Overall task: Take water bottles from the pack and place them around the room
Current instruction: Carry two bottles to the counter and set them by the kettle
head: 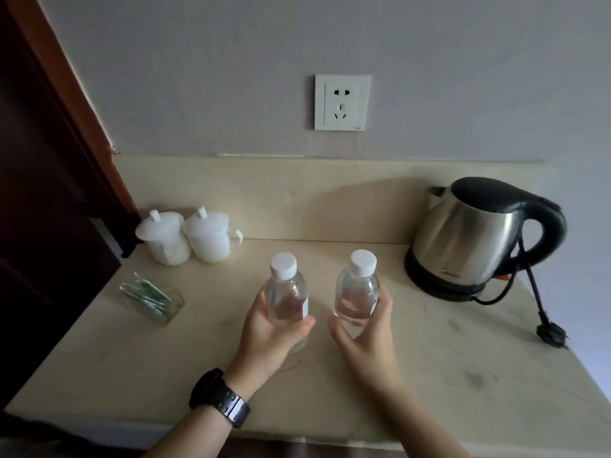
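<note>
Two clear water bottles with white caps stand upright, side by side, over the middle of a beige counter. My left hand, with a black watch on its wrist, is wrapped around the lower part of the left bottle. My right hand grips the right bottle the same way. I cannot tell whether the bottle bases touch the counter. The pack is out of view.
Two white lidded cups sit at the back left. A small glass holder with green sachets lies left of the bottles. A steel kettle on its base stands at the right, its unplugged cord and plug trailing forward. A wall socket is above.
</note>
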`<state>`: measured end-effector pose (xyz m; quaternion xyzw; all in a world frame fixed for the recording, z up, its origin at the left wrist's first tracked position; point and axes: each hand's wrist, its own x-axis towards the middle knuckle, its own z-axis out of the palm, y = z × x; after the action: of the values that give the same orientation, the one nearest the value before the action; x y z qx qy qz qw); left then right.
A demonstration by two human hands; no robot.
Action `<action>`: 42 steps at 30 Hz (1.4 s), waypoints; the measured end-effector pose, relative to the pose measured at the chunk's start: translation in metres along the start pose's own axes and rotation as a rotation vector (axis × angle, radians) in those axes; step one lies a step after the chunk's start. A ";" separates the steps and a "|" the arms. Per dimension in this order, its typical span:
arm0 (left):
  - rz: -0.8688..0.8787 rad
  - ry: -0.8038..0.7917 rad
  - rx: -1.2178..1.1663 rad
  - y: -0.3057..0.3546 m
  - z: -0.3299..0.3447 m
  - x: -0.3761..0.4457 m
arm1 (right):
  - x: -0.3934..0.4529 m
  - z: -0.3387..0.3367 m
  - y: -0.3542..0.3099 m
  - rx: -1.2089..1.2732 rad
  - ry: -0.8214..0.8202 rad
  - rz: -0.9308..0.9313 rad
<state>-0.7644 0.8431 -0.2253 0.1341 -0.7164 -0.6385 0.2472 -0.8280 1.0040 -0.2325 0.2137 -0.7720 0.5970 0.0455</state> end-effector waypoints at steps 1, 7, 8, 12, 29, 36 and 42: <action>0.002 0.049 0.129 -0.004 0.000 -0.004 | -0.002 -0.005 0.008 0.004 -0.074 0.038; -0.001 0.223 0.520 -0.005 0.001 -0.009 | 0.006 -0.023 0.018 -0.159 -0.157 0.114; -0.018 0.208 0.484 -0.003 0.000 -0.005 | 0.012 -0.021 0.019 -0.183 -0.124 0.129; -0.121 0.070 0.361 -0.002 -0.013 0.031 | 0.046 -0.006 0.025 -0.289 0.047 0.155; 0.103 -0.076 0.227 -0.034 0.017 0.141 | 0.131 0.030 0.043 -0.316 -0.012 0.116; 0.054 -0.068 0.237 -0.049 0.026 0.155 | 0.152 0.036 0.045 -0.283 -0.020 0.139; 0.055 -0.062 0.251 -0.057 0.029 0.160 | 0.157 0.038 0.049 -0.302 -0.007 0.147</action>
<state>-0.9210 0.7777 -0.2537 0.1247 -0.8013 -0.5406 0.2236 -0.9817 0.9348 -0.2364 0.1497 -0.8665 0.4752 0.0305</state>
